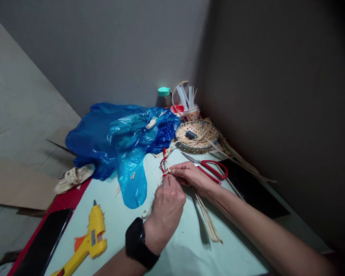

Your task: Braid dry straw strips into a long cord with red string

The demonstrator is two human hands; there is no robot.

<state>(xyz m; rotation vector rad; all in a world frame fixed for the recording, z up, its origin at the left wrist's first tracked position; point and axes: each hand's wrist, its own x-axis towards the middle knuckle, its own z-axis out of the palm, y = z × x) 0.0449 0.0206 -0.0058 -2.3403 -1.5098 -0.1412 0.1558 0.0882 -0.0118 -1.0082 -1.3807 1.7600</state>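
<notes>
My left hand (169,199), with a black watch (138,239) on its wrist, is closed on pale dried-fibre strips and a red cord (162,164) over the table. My right hand (191,175) meets it there, thumb and forefinger pinching the same pale strip (167,170). The red cord loops upward beyond the fingertips. Long loose ends of the fibre strips (208,224) hang out below my right hand. Just past that hand lie scissors (211,168) with red handles. How the strips are joined is partly hidden by my fingers.
A yellow glue gun (94,235) and a black phone (43,245) lie at the left. Behind are a blue plastic bag (103,130), a woven basket (202,140), a cup of glue sticks (192,114) and a green-lidded jar (163,97). Walls (126,53) enclose the back and right.
</notes>
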